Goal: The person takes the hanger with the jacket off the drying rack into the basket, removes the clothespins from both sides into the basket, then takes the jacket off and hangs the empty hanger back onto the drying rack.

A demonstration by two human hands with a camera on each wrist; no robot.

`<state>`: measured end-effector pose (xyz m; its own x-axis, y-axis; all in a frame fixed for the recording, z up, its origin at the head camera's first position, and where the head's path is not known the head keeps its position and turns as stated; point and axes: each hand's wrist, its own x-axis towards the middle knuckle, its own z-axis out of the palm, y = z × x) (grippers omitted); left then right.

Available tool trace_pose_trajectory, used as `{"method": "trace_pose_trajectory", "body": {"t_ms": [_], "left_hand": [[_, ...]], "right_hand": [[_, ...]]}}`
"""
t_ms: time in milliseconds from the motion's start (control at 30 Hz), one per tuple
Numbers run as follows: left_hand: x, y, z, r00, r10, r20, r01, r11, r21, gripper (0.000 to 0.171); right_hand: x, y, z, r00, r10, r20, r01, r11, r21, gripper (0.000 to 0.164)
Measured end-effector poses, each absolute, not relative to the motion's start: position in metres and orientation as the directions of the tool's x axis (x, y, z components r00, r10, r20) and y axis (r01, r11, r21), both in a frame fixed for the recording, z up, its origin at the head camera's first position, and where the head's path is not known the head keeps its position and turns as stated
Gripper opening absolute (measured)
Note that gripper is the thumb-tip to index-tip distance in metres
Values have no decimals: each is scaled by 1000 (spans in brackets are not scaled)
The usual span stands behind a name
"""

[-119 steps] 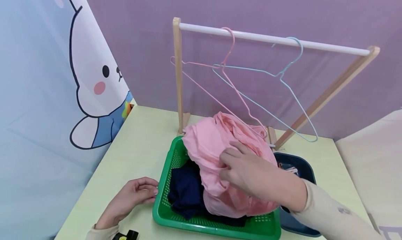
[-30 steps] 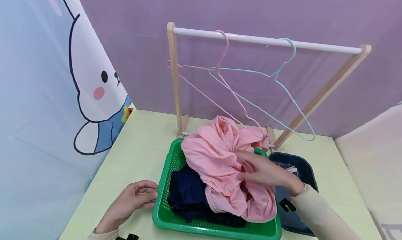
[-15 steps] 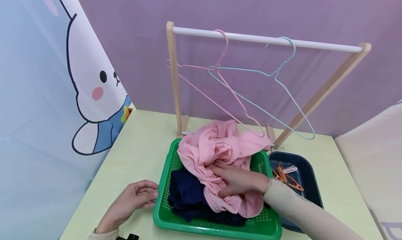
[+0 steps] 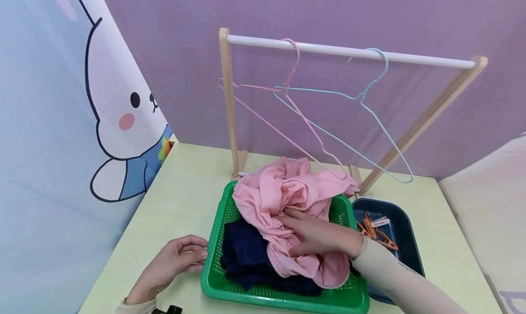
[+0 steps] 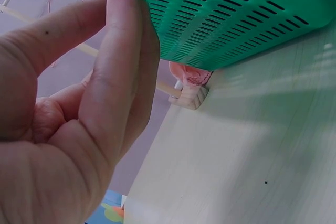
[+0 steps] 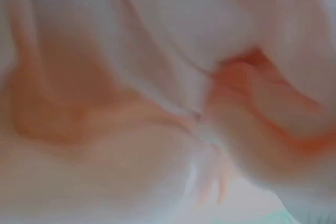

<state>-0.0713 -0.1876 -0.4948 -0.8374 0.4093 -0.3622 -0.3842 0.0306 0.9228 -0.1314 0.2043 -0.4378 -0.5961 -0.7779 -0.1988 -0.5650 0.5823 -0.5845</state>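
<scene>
A crumpled pink jacket [image 4: 283, 191] with a zip-like edge fills much of the green plastic basket [image 4: 219, 286]. My right hand [image 4: 316, 232] is in its folds, cloth between thumb and fingers, some fingertips hidden. Blurred pink fabric takes up most of the right wrist view. Beneath and left of the jacket lies a dark navy garment [image 4: 246, 254]. On the basket's left side, the fingertips of my left hand [image 4: 176, 261] touch the outside of the rim; the left wrist view shows them extended against the green basket [image 5: 236, 14].
Behind the basket stands a wooden rack with a white rail [image 4: 328, 50]. A pink hanger [image 4: 308, 122] and a light blue hanger [image 4: 382, 127] hang from it. To the right, a dark tray [image 4: 404, 232] holds small orange hangers [image 4: 374, 232] and a pale clip [image 4: 380, 222].
My right hand has moved left and down into the pink jacket, bunching it and drawing its right side inward. The tray's contents have come into view. The left hand stays at the rim.
</scene>
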Motion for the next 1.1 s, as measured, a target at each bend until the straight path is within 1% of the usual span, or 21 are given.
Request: {"method": "trace_pose_trajectory", "body": {"t_ms": [133,267,433,533,667,800,933,1000,1100], "left_hand": [[-71,-187,-494,-838,410,-360,-381,33,924,35],[-70,-187,-492,-841,406,-357,-375,36,926,35],[-69,-186,-491,-844,405,-351,-369,34,929,35],[-69,-186,-491,-844,409,-347,-368,30,929,34],[-69,-186,-492,-842,416,-344,-368,24,929,33],[-69,-186,-492,-843,414,-344,-370,20,929,33],[-69,-186,-492,-844,409,-348,-371,24,928,33],[-69,-186,-492,-844,406,-350,-373,24,928,33],[-69,-186,-493,-845,405,-349,-374,20,927,33]], "right_hand": [[-121,218,-419,-625,-771,-125,-585,568,-578,78],[-114,238,-402,-665,-746,-38,-600,565,-567,75],[-117,269,-394,-726,-687,6,-577,605,-549,72],[-126,286,-398,-781,-624,37,-544,650,-530,67],[-144,306,-409,-841,-536,76,-487,686,-540,61],[-168,321,-420,-886,-449,118,-441,732,-519,60],[-191,330,-431,-922,-369,115,-376,789,-486,62],[-199,332,-435,-928,-355,111,-362,797,-484,58],[-208,331,-439,-924,-356,138,-376,789,-486,40]]}}
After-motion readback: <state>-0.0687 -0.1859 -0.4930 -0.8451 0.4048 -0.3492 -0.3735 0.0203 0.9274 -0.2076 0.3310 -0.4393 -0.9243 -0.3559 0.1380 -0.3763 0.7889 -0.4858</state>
